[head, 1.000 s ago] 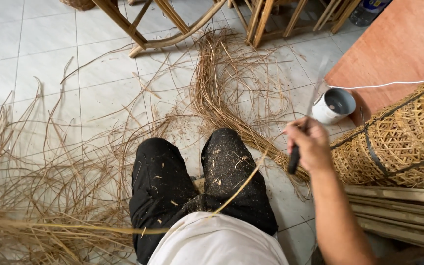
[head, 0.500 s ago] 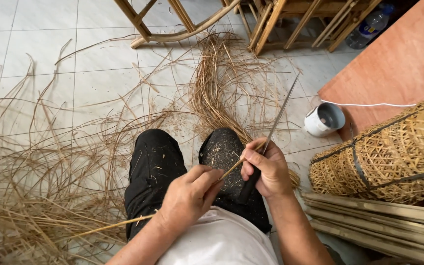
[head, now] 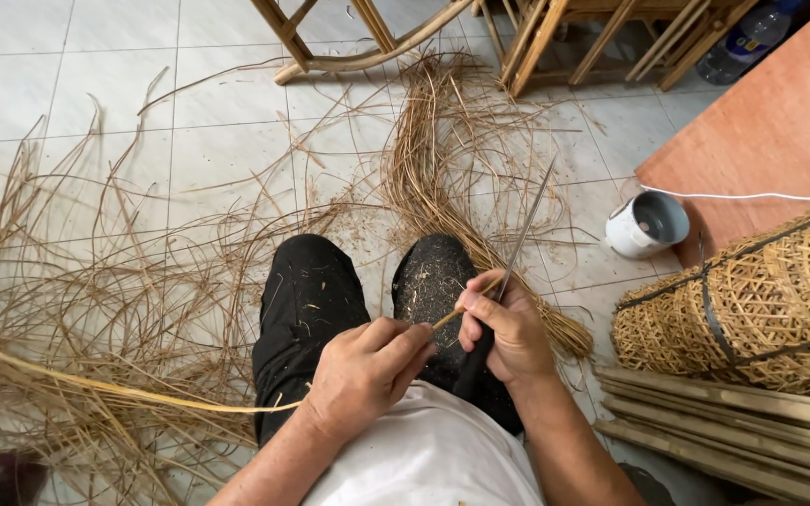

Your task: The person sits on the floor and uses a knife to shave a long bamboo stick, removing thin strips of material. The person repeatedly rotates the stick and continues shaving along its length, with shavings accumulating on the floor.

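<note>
My right hand [head: 510, 330] grips the dark handle of a long thin knife [head: 523, 225], its blade pointing up and away over my right knee. My left hand [head: 366, 373] pinches a thin rattan strip [head: 114, 394] that runs leftward across my lap toward the floor. The strip's short end [head: 452, 314] meets the blade between the two hands. Both hands sit close together above my black trousers [head: 316, 300], which are dusted with shavings.
Loose rattan strips [head: 96, 309] cover the tiled floor at left, and a bundle [head: 442, 159] lies ahead. A white cup [head: 647, 225], a woven basket [head: 752, 300], bamboo slats [head: 733, 431] and a brown board [head: 771, 122] are at right. Wooden chair frames [head: 517, 37] stand at the top.
A second ago my right hand was out near the basket with the knife. It has come back over my lap, my left hand has come into view, and both now hold the strip.
</note>
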